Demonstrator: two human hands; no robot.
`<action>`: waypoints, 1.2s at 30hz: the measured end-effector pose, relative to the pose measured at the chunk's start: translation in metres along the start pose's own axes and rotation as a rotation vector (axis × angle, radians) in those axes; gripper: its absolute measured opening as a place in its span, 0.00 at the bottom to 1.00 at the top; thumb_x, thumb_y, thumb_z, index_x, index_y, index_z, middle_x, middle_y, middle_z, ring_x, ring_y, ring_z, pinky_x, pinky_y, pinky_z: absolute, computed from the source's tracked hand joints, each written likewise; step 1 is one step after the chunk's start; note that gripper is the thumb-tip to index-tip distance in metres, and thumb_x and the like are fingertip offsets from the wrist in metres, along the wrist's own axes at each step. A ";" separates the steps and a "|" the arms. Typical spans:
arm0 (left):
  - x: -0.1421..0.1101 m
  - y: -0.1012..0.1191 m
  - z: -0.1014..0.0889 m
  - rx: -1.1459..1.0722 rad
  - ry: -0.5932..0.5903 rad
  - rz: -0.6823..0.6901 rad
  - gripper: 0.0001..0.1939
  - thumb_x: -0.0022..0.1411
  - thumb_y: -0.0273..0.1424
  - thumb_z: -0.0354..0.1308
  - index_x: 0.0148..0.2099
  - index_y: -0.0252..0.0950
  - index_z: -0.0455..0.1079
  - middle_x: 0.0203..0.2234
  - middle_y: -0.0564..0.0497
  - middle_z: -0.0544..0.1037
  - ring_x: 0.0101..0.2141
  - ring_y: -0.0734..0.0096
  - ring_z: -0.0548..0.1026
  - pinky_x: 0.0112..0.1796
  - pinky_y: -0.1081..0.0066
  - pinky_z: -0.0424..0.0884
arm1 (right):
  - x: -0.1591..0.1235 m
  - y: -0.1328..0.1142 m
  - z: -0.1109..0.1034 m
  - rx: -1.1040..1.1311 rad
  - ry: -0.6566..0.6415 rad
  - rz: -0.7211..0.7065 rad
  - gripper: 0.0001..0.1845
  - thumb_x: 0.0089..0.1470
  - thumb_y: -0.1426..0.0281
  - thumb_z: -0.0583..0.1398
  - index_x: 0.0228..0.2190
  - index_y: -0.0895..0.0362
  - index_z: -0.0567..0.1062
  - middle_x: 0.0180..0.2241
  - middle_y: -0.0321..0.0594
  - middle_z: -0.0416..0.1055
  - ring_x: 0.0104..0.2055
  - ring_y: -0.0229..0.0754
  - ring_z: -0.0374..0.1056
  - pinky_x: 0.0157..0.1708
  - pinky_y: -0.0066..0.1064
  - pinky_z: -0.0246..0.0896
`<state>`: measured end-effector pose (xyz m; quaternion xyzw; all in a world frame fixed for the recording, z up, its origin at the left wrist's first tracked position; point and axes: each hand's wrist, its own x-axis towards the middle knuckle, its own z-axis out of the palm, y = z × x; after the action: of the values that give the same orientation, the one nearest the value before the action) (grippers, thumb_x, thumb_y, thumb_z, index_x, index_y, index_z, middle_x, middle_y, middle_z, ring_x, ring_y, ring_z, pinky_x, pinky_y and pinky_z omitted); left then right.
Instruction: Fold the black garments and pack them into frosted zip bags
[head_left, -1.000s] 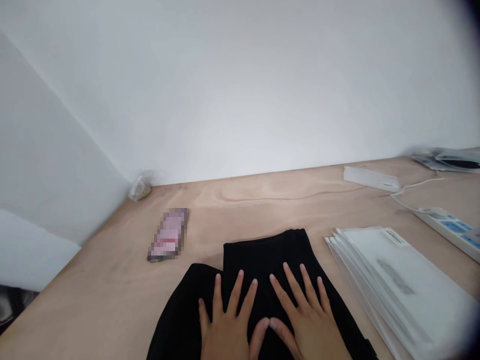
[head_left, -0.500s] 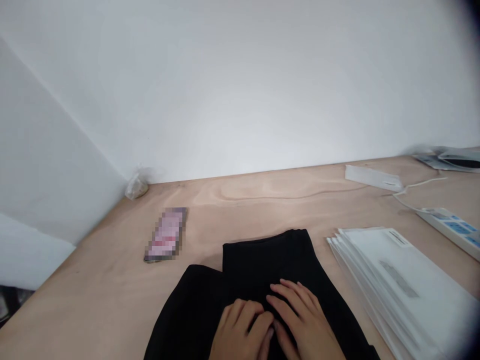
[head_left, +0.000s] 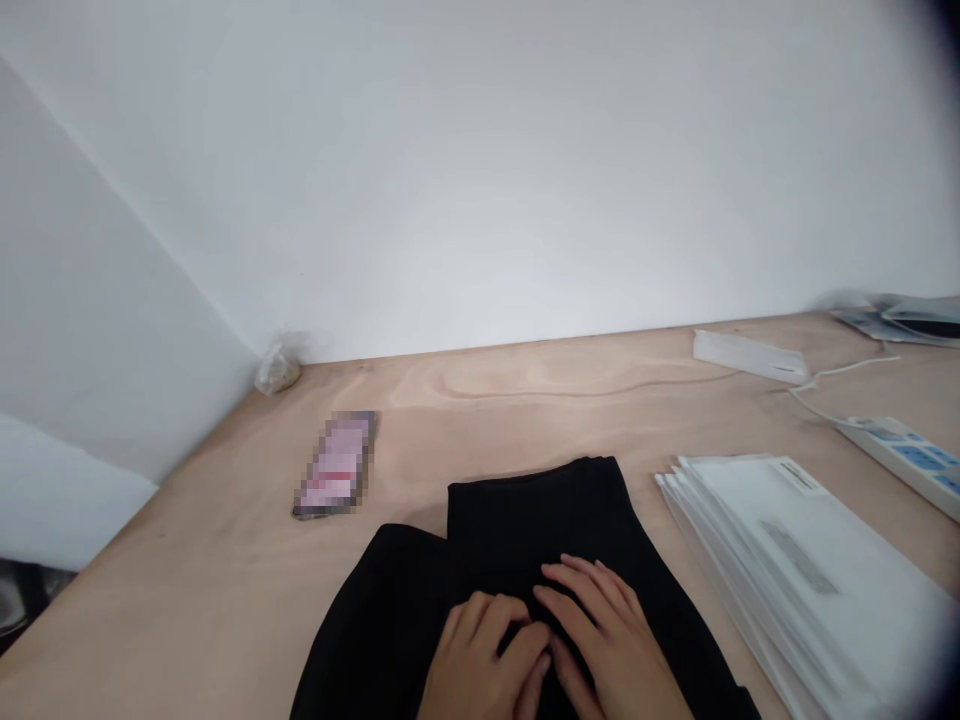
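Both hands (head_left: 476,662) (head_left: 622,655) | fingers (head_left: 574,612) curled, pinch unclear | black cloth (head_left: 525,520) beneath and beyond them

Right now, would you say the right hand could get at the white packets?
Probably yes: only black cloth and a strip of table lie between the right hand and the white packets.

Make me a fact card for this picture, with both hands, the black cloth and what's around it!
Black cloth: folded, on the wooden table
Left hand: on the cloth, fingers curled
Right hand: on the cloth, fingers bent
Left of cloth: phone, pixelated
Right of cloth: stacked white packets, power strip
Back left: small clear bag
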<state>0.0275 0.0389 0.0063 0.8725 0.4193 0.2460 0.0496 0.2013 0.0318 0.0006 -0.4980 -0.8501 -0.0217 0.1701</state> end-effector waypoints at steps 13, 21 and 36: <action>-0.001 0.002 -0.003 -0.004 -0.014 0.002 0.10 0.56 0.24 0.52 0.38 0.42 0.70 0.31 0.52 0.75 0.29 0.69 0.72 0.27 0.71 0.67 | -0.001 0.000 -0.004 0.028 0.015 -0.014 0.20 0.48 0.77 0.53 0.44 0.55 0.72 0.47 0.43 0.71 0.50 0.49 0.66 0.44 0.47 0.67; 0.001 0.002 -0.004 -0.016 -0.031 -0.015 0.11 0.55 0.23 0.54 0.38 0.43 0.70 0.31 0.53 0.75 0.29 0.68 0.72 0.27 0.70 0.68 | -0.001 0.000 -0.004 0.064 -0.001 0.001 0.21 0.49 0.77 0.53 0.46 0.55 0.71 0.49 0.42 0.70 0.52 0.49 0.65 0.45 0.48 0.66; 0.002 0.012 -0.013 -0.128 -0.118 -0.135 0.10 0.59 0.24 0.52 0.41 0.42 0.70 0.36 0.51 0.74 0.34 0.66 0.70 0.33 0.65 0.68 | -0.009 -0.004 -0.002 0.198 -0.087 0.119 0.22 0.54 0.77 0.51 0.49 0.52 0.67 0.53 0.40 0.65 0.58 0.46 0.55 0.55 0.49 0.52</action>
<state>0.0310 0.0307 0.0223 0.8503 0.4570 0.2164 0.1462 0.2021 0.0219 0.0006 -0.5289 -0.8235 0.0940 0.1824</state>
